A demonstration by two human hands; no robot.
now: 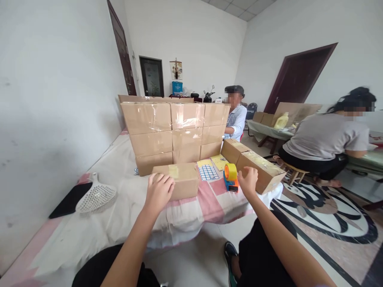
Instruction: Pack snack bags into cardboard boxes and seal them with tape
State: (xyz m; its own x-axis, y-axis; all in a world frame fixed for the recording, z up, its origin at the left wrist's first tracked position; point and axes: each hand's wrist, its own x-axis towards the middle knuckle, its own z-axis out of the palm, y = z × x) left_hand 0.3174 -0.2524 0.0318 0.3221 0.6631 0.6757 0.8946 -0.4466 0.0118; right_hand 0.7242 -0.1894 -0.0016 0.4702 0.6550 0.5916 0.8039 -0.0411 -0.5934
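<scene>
In the head view, the near carton (pixel 187 185) sits at the table's front edge with a short strip of tape (pixel 173 171) on its top. The left hand (pixel 160 185) lies over its left end, fingers loosely bent and spread rather than gripping. The right hand (pixel 249 178) is half open to the right of the near carton, with nothing visible in it; whether it touches anything there I cannot tell. Between that hand and the near carton stands a tape dispenser (pixel 231 184) with a yellow tape roll (pixel 230 172).

Behind the near carton, a carton stack (pixel 173 127) shows three rows of three, with shiny tape on its upper boxes; to its right lie taped cartons (pixel 257 165). These look finished. The near carton seems only partly dealt with: taped on top, not stacked. Its hidden sides, and how many cartons remain, cannot be judged.
</scene>
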